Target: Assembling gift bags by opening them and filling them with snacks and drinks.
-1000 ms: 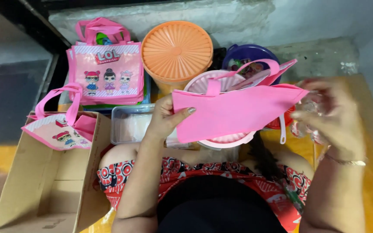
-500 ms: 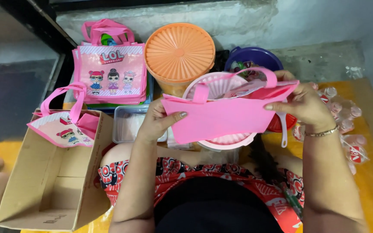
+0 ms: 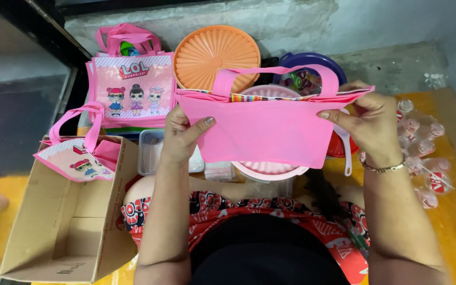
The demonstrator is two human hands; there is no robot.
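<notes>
Pink bag point(image 3: 270, 132) now spread, 2-hand grip

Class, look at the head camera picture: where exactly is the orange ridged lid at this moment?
The orange ridged lid sits at the top centre, against the grey wall, right of the upright printed pink bag and left of the purple bowl. The plain pink bag partly covers its lower edge.

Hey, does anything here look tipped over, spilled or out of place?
Mostly tidy. One small pink cartoon-print tote bag slumps tilted over the rim of the open brown cardboard box, not upright like the matching bag behind. Both hands hold the plain pink fabric bag level. Nothing looks spilled.
</notes>
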